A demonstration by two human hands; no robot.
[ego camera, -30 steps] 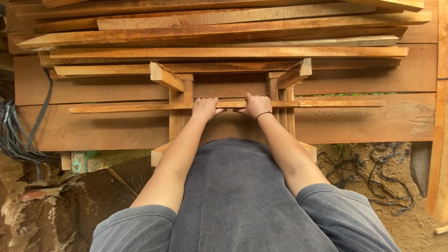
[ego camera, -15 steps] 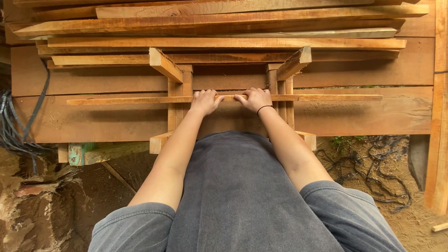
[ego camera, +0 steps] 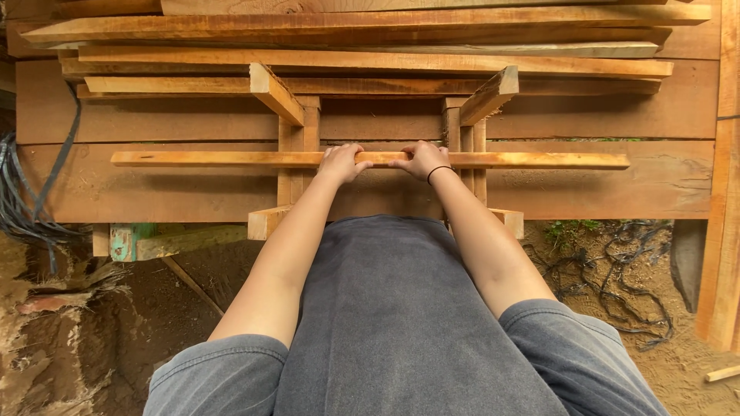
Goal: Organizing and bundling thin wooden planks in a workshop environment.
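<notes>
Head view, looking straight down past a grey shirt [ego camera: 401, 323] to the work.

Largest first: a stack of long planks [ego camera: 370, 46] fills the top of the picture, lying crosswise, with wider boards [ego camera: 154, 185] beneath them. Bare earth [ego camera: 116, 323] lies at lower left, with dark cables [ego camera: 31, 200] at the left edge and a tangle of wire [ego camera: 617, 262] on the ground at right.

In the middle stands a small wooden frame [ego camera: 301, 139]: two uprights, each with a short arm jutting toward the camera at the top, and two block ends at the foot. It looks put together already.

Across the front of both uprights lies a thin wooden strip [ego camera: 539, 160], level and overhanging well to either side. Left hand [ego camera: 343, 162] and right hand [ego camera: 422, 159] hold it near its middle, close together, between the uprights. Fingers of both curl over the strip's top edge, closed on it. A dark band [ego camera: 439, 172] circles the right wrist.

Judgement on progress: the frame is built and the strip is held in place against it, roughly centred. No nail, screw, hammer or clamp shows, so the strip does not appear fastened; fixing seems left to do.
</notes>
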